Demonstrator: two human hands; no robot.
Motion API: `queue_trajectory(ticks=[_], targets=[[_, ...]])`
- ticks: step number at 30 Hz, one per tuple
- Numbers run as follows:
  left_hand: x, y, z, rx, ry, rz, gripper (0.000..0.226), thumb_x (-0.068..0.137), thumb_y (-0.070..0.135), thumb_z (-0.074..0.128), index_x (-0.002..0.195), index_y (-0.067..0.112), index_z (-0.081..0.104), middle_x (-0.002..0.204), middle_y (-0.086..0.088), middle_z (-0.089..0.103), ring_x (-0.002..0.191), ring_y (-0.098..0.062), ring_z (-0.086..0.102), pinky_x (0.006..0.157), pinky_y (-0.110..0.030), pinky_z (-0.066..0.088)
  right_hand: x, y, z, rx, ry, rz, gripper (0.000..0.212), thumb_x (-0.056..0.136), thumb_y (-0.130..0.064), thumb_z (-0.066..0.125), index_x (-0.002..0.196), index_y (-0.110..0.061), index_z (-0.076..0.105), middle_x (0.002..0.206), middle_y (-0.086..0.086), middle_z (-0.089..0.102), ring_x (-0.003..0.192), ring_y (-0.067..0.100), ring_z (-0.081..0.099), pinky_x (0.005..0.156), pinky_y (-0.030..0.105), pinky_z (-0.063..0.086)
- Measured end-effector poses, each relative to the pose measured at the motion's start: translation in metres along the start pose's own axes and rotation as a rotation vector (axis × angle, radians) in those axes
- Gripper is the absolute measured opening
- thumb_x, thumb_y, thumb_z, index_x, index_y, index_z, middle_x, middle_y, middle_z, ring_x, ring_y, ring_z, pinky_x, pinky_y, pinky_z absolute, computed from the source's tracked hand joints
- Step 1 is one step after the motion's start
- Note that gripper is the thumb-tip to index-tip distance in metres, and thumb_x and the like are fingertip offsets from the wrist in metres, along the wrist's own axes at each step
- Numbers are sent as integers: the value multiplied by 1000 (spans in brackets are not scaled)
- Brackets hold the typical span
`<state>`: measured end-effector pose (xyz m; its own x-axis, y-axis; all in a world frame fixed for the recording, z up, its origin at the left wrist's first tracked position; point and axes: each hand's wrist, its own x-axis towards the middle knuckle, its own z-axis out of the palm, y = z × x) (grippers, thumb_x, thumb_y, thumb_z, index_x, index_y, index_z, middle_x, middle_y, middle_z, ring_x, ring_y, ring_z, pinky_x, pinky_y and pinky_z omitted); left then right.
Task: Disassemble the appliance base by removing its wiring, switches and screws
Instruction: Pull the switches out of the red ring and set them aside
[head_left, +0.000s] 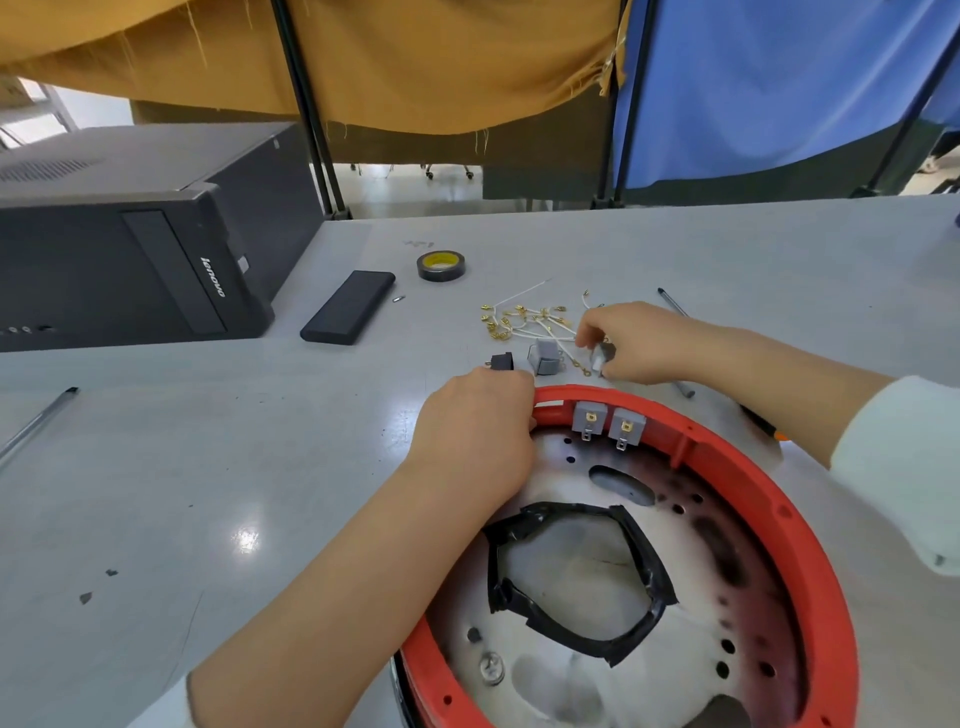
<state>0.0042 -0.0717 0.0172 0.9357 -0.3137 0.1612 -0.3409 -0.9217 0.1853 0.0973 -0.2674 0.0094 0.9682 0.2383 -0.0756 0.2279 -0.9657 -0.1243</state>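
Observation:
The appliance base (810, 525) is a round red ring around a scorched metal plate, lying at the near right with black tape around its middle opening. Two grey switches (608, 422) sit in the ring's far wall. My left hand (475, 436) grips the ring's far left rim. Beyond the ring, my right hand (636, 340) pinches a small grey and white switch (601, 357) just above the table. A loose grey switch (544, 357) and a black switch (501, 361) lie next to it. A pile of white wires with brass terminals (524, 322) lies behind them.
A black computer tower (119, 249) lies at the far left. A black flat case (348, 314), a small screw (398, 299) and a roll of black tape (440, 266) lie at the centre back. Thin metal rods lie at the left (36, 423) and right (672, 304).

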Motion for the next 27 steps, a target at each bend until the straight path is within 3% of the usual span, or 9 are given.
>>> queue_trajectory(ticks=[6, 10, 12, 15, 20, 23, 27], targets=[[2, 0, -1, 4, -8, -23, 15, 92, 22, 49, 81, 22, 39, 97, -9, 60, 73, -25, 41, 58, -30, 27, 9, 3, 7, -44, 35, 13, 42, 85, 3, 48, 124, -12, 51, 120, 9, 56, 108, 24, 51, 76, 26, 35], [2, -1, 0, 8, -13, -26, 15, 92, 23, 49, 81, 22, 39, 96, -8, 60, 73, -25, 41, 55, -30, 25, 5, 3, -1, 49, 92, 14, 39, 83, -5, 55, 120, -17, 54, 112, 4, 53, 89, 16, 48, 74, 26, 38], [3, -1, 0, 6, -16, -31, 16, 92, 24, 50, 80, 23, 39, 96, -8, 60, 73, -25, 42, 56, -31, 25, 1, -1, -4, 189, -13, -6, 38, 82, -12, 60, 119, -18, 55, 104, -3, 54, 83, 10, 52, 67, 22, 39], [3, 0, 0, 5, -20, -35, 15, 92, 25, 49, 81, 23, 39, 96, -7, 60, 75, -25, 42, 57, -30, 26, 0, -9, 0, 89, -169, -9, 41, 83, -22, 63, 123, -16, 56, 113, -2, 54, 99, 14, 54, 77, 22, 39], [3, 0, 0, 14, -14, -32, 14, 91, 24, 49, 80, 22, 41, 94, -7, 60, 73, -25, 42, 53, -30, 24, 8, -8, 4, 29, -91, 44, 43, 86, -17, 56, 128, -11, 53, 126, 9, 44, 110, 24, 52, 87, 26, 42], [3, 0, 0, 16, -10, -29, 14, 92, 24, 49, 80, 21, 41, 91, -6, 60, 72, -25, 43, 52, -30, 24, 16, -2, 4, -33, -64, 82, 39, 85, -9, 50, 124, -3, 55, 124, 15, 43, 111, 31, 49, 96, 38, 43], [3, -1, 2, 6, 1, -25, 13, 92, 24, 49, 80, 21, 43, 87, -5, 58, 72, -25, 44, 51, -31, 24, 20, 7, -3, 44, 4, 61, 45, 84, -8, 56, 128, -13, 51, 126, 10, 48, 110, 25, 50, 85, 26, 40]])
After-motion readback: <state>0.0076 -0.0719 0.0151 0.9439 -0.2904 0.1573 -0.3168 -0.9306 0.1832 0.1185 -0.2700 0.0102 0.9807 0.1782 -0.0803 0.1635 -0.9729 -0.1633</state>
